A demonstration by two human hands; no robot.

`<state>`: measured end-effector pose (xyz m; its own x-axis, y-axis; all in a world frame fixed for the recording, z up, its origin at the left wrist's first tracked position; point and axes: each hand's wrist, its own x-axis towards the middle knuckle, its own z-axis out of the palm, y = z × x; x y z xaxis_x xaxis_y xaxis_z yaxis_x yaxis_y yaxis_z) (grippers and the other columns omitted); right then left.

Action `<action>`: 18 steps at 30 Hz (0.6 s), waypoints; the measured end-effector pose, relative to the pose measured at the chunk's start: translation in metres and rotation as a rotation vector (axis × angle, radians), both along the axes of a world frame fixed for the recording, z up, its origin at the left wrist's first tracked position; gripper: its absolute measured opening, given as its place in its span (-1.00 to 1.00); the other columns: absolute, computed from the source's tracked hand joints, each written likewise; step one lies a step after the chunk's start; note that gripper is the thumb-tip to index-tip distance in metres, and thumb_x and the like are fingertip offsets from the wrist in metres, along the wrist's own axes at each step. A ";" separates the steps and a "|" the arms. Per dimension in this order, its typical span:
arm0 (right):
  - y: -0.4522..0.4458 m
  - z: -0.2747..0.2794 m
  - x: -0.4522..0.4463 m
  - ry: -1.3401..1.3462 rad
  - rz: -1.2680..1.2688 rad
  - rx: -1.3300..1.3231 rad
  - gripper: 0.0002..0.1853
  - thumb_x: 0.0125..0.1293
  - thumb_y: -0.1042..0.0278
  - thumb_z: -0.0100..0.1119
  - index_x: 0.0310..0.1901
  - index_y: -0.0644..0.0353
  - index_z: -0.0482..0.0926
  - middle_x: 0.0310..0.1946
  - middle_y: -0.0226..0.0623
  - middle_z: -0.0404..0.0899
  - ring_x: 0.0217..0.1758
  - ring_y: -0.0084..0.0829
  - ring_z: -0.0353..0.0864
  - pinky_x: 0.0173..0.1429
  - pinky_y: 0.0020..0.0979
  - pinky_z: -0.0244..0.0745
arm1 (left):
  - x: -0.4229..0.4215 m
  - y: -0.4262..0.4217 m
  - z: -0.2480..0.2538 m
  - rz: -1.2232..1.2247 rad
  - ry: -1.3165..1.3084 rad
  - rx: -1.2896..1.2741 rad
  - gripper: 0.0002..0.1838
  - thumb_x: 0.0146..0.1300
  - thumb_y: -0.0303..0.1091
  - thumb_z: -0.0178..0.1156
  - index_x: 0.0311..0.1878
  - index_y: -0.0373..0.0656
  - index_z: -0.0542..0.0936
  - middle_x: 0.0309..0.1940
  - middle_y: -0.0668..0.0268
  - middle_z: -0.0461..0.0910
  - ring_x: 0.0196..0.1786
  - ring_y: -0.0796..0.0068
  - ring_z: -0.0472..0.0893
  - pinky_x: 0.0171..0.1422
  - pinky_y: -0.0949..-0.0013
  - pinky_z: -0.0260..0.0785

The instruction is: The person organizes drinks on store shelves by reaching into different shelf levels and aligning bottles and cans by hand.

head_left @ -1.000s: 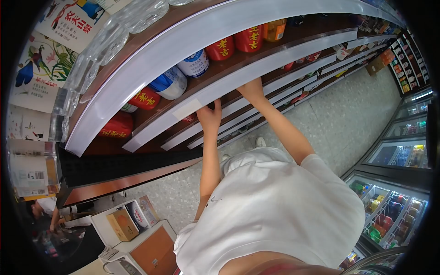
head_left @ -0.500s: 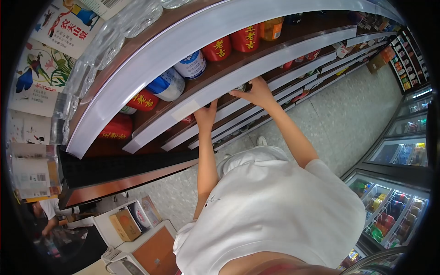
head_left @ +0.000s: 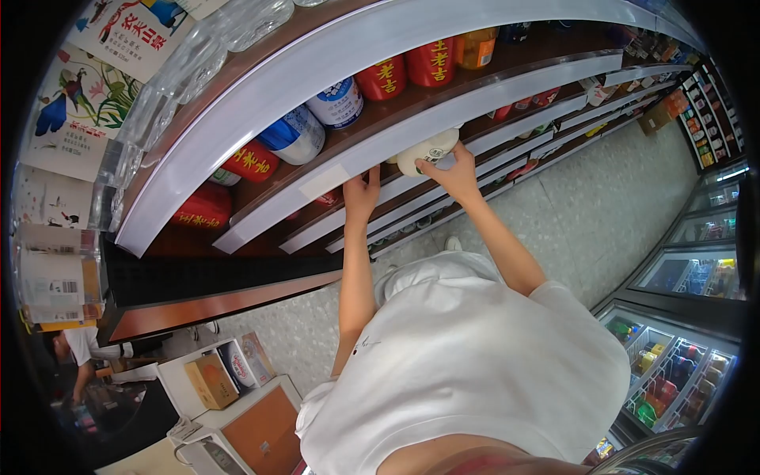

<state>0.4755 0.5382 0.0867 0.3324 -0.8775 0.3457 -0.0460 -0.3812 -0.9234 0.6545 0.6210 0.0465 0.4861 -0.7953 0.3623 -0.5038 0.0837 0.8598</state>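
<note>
My right hand [head_left: 453,176] is closed on an off-white rounded bottle [head_left: 434,150] with dark print, at the front of the second shelf level. Part of the bottle lies behind the shelf's edge strip. To its left, my left hand [head_left: 362,196] reaches in under the same edge strip [head_left: 324,180]. Its thumb points upward, while the other fingertips are hidden, so I cannot see what they touch. A red can [head_left: 327,197] sits on that level just left of this hand.
Above are red cans [head_left: 383,77], a blue-and-white can [head_left: 294,134] and an orange bottle [head_left: 476,49]. Packs of water bottles [head_left: 63,178] stand at the left. Glass-door coolers [head_left: 673,356] line the right. A person [head_left: 85,356] is at the lower left, beyond a counter [head_left: 261,427].
The off-white bottle has come forward into view in my right hand, which has shifted slightly down and right. My left hand has moved a little to the right.
</note>
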 end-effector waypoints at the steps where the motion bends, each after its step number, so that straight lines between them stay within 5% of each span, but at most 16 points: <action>1: 0.003 0.004 -0.002 -0.028 0.046 0.060 -0.44 -0.21 0.19 0.45 -0.16 0.30 0.50 -0.25 -0.15 0.57 -0.16 -0.31 0.56 -0.02 -0.34 0.40 | 0.000 0.000 -0.003 -0.001 0.000 0.000 -0.68 0.24 -0.41 0.09 0.01 -0.37 0.42 -0.11 0.11 0.52 0.00 0.40 0.48 0.08 0.39 0.35; 3: 0.008 0.001 -0.001 -0.002 0.069 0.036 -0.44 -0.22 0.19 0.45 -0.16 0.30 0.50 -0.26 -0.16 0.58 -0.15 -0.33 0.56 -0.02 -0.36 0.40 | -0.004 -0.001 0.000 -0.043 -0.082 0.063 -0.72 0.25 -0.37 0.03 -0.03 -0.31 0.47 -0.13 0.03 0.53 -0.07 0.16 0.52 0.06 0.31 0.28; 7: 0.016 0.001 0.013 -0.015 0.096 0.025 -0.43 -0.24 0.18 0.46 -0.17 0.30 0.50 -0.25 -0.14 0.58 -0.14 -0.31 0.57 -0.02 -0.36 0.41 | -0.009 -0.001 0.000 -0.089 0.082 0.123 -0.71 0.26 -0.36 0.00 -0.02 -0.34 0.46 -0.16 0.03 0.54 -0.09 0.15 0.52 0.06 0.30 0.28; 10: 0.017 0.000 0.025 0.076 0.029 -0.074 -0.39 -0.26 0.09 0.46 -0.19 0.33 0.49 -0.29 -0.10 0.56 -0.20 -0.21 0.55 -0.05 -0.29 0.40 | -0.013 0.006 0.001 0.121 0.244 -0.188 -0.70 0.25 -0.35 0.02 -0.05 -0.37 0.46 -0.16 0.01 0.53 -0.06 0.17 0.50 0.10 0.29 0.25; 12: 0.019 0.004 0.031 0.147 0.001 -0.117 -0.37 -0.25 0.06 0.45 -0.18 0.33 0.48 -0.31 -0.09 0.55 -0.22 -0.16 0.54 -0.05 -0.25 0.38 | -0.021 0.018 0.015 0.118 0.167 -0.185 -0.63 0.26 -0.41 0.03 0.08 -0.42 0.35 -0.05 0.07 0.48 0.01 0.40 0.45 0.14 0.38 0.23; 14: 0.022 0.007 0.040 0.247 -0.076 -0.382 -0.34 -0.23 0.02 0.42 -0.14 0.33 0.45 -0.34 -0.06 0.54 -0.23 -0.09 0.50 -0.01 -0.18 0.31 | -0.026 0.022 0.027 0.128 0.025 -0.206 -0.55 0.21 -0.40 0.09 0.12 -0.41 0.29 -0.01 0.04 0.44 0.02 0.39 0.44 0.14 0.39 0.23; 18: 0.027 0.002 0.064 0.225 -0.011 -0.441 -0.34 -0.20 0.02 0.39 -0.11 0.31 0.43 -0.31 -0.02 0.53 -0.19 -0.02 0.48 0.03 -0.15 0.24 | -0.029 0.024 0.036 0.165 -0.140 -0.192 -0.35 0.10 -0.36 0.23 0.18 -0.40 0.17 0.04 0.00 0.36 0.03 0.36 0.43 0.12 0.37 0.24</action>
<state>0.5396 0.5648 0.0883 0.4334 -0.6672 0.6058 -0.2318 -0.7321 -0.6405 0.6260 0.6446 0.0828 0.5380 -0.6199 0.5712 -0.6372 0.1446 0.7570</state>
